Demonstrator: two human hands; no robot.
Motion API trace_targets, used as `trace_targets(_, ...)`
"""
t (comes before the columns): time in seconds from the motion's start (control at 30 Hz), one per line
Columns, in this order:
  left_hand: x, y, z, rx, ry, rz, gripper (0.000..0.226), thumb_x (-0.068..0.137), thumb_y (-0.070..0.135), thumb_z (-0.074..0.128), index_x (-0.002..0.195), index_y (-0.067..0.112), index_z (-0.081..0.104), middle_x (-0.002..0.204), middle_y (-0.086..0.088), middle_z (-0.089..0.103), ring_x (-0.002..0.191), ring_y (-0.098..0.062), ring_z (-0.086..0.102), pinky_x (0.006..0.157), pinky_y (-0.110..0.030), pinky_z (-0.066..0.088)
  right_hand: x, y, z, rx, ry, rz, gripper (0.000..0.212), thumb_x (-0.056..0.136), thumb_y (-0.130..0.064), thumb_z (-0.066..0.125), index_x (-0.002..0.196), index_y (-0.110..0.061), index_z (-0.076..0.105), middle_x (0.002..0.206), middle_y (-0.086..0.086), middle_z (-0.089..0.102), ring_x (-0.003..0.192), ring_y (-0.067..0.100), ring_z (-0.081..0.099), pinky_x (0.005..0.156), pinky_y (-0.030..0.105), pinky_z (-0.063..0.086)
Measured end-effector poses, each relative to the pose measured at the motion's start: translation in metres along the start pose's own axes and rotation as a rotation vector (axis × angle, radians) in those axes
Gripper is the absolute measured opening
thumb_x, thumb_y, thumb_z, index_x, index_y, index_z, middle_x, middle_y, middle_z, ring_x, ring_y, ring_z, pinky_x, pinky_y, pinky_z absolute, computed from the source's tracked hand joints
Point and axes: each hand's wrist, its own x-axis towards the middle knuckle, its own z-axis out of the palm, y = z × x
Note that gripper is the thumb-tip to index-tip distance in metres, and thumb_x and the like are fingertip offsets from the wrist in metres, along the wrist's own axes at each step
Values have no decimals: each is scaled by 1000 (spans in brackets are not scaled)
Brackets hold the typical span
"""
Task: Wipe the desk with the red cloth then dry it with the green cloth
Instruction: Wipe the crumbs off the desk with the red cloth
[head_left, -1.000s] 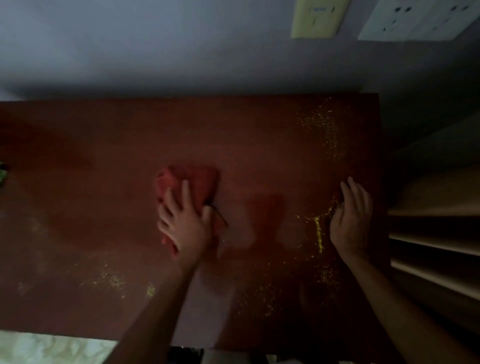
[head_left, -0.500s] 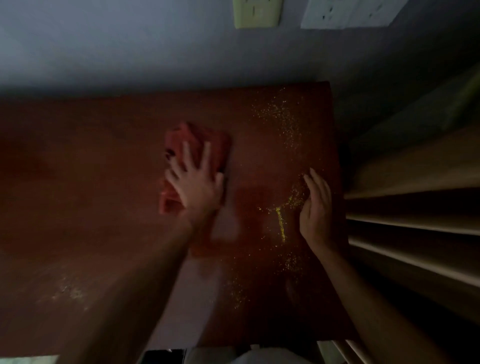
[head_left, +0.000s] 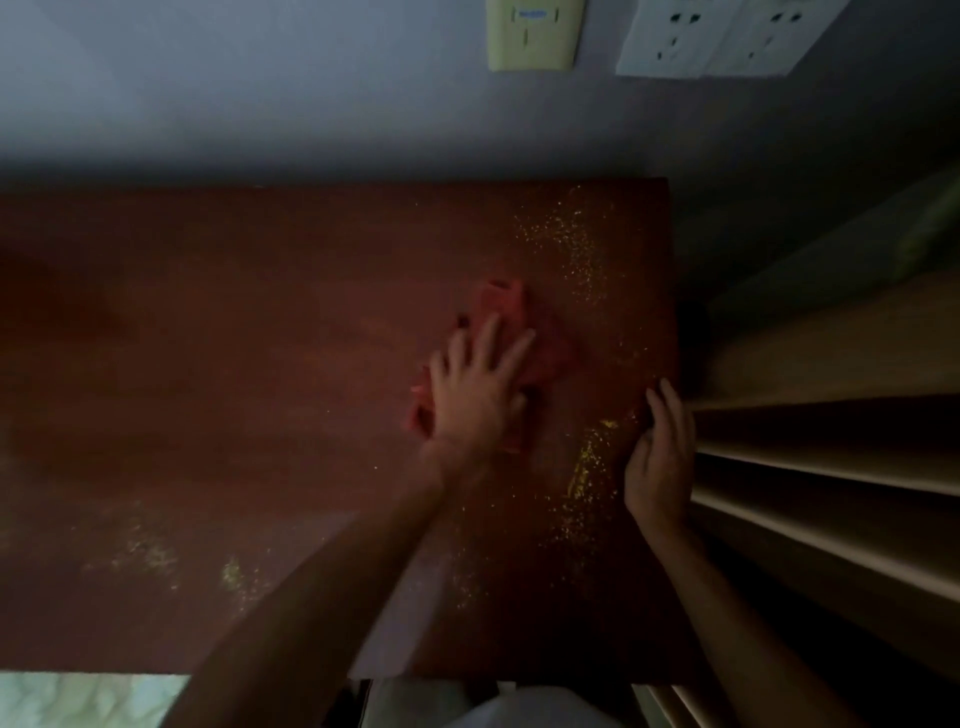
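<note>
Head view, dim: left hand (head_left: 480, 395) pressed flat, fingers spread, on red cloth (head_left: 506, 332) at frame centre-right, driving yellow crumbs (head_left: 584, 467) toward right hand (head_left: 660, 462), seemingly cupped open at desk (head_left: 208, 364) edge as a catch.

One head-worn view is given, aimed steeply down from close above the desk (head_left: 260, 364). The wall (head_left: 260, 93) is seen at 12 o'clock, shelving (head_left: 831, 467) at 3 o'clock.
</note>
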Motion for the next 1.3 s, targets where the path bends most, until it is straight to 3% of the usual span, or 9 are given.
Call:
trace_targets(0.07,11,-51,-14,-11,-5,-141,78,89,46,59,153,45,15,164,-4,13,143,-44,19,110,-60,24,1,0,-1,-24,-22,-2,52,90,4,41,141,-7,42,155,5,32,141,12,22,115,36,26)
trace_targets(0.2,-6,-152,-28,-51,22,-350,76,88,40,63,153,40,24,161,-8,19,139,-49,24,106,-65,29,-1,3,0,-101,-58,-32,56,86,4,43,141,-9,43,156,6,31,143,25,26,115,44,29)
trace_targets(0.33,-57,-195,-26,-65,67,-481,76,79,50,48,151,35,32,157,-15,26,129,-53,34,99,-67,36,0,2,-1,-77,-42,-40,53,87,-2,39,140,-9,45,154,8,34,141,26,29,113,47,34)
trace_targets(0.57,-131,-121,21,-146,127,-797,78,77,55,37,149,25,38,149,-24,32,116,-55,40,92,-66,36,0,3,1,1,-20,-25,49,90,-6,36,138,-7,49,153,8,37,141,24,30,113,46,34)
trace_targets(0.7,-115,-56,32,-159,117,-836,76,82,44,61,150,20,37,148,-28,31,114,-54,41,90,-64,38,0,3,-4,143,9,-17,48,91,-3,35,137,-4,49,150,10,40,141,25,32,115,40,33)
trace_targets(0.83,-91,22,34,-184,55,-701,88,73,45,76,149,22,39,148,-27,34,111,-50,45,87,-59,43,5,4,-19,344,58,149,47,95,7,35,138,-5,48,152,7,37,141,19,33,111,13,30)
trace_targets(1.0,-55,140,44,-197,-39,-348,93,57,54,82,141,29,51,143,-22,48,106,-48,55,78,-56,50,10,34,-44,415,155,302,48,92,-6,33,138,-5,47,148,12,42,130,29,48,103,34,43)
trace_targets(1.17,-53,229,58,-118,-240,184,51,82,46,44,130,42,59,145,-8,50,108,-41,56,77,-47,52,12,62,-80,352,251,390,52,88,-16,34,136,-1,48,136,23,52,121,25,51,98,18,36)
trace_targets(1.3,-58,213,59,-36,-168,364,61,70,57,60,130,42,59,143,-3,51,114,-39,44,82,-45,52,18,69,-80,399,173,496,49,92,-21,36,137,-6,47,136,19,53,123,25,51,96,20,35)
